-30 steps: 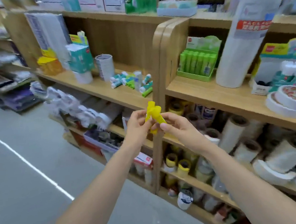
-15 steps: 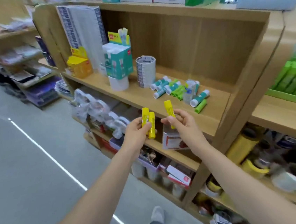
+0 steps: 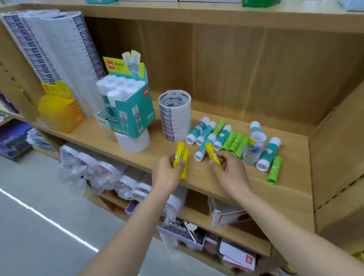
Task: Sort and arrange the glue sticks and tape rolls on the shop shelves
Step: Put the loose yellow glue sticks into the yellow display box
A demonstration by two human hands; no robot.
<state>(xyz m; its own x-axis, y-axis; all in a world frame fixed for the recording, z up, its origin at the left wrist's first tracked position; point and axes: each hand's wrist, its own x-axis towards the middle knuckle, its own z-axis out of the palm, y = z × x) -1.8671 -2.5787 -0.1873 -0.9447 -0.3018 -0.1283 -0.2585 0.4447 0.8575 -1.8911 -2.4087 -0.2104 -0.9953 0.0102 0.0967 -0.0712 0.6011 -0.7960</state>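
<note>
Left hand (image 3: pixel 168 173) grips 2 yellow glue sticks (image 3: pixel 180 158), right hand (image 3: pixel 229 168) grips 1 yellow stick (image 3: pixel 212 155), low over shelf (image 3: pixel 203 176) near teal/green sticks (image 3: pixel 219 137) — prob to group by colour.

The shelf (image 3: pixel 214 177) looks like pale wood laminate, smooth and matt, with a faint grain on its back panel. On it, beside the tape stack (image 3: pixel 176 116), whose rolls look like glossy film with printed paper cores, lie teal sticks (image 3: pixel 200 129) and green sticks (image 3: pixel 233 142) of smooth plastic with a slight sheen. The yellow sticks (image 3: pixel 181 158) left of them are glossy plastic with paper-like labels. Behind the stack, the teal box (image 3: pixel 133 116) is printed cardboard, semi-gloss. Right of the stack, a bottle (image 3: pixel 255 146) looks like clear plastic. Below the shelf, bags (image 3: pixel 85 168) are crinkled shiny film.
</note>
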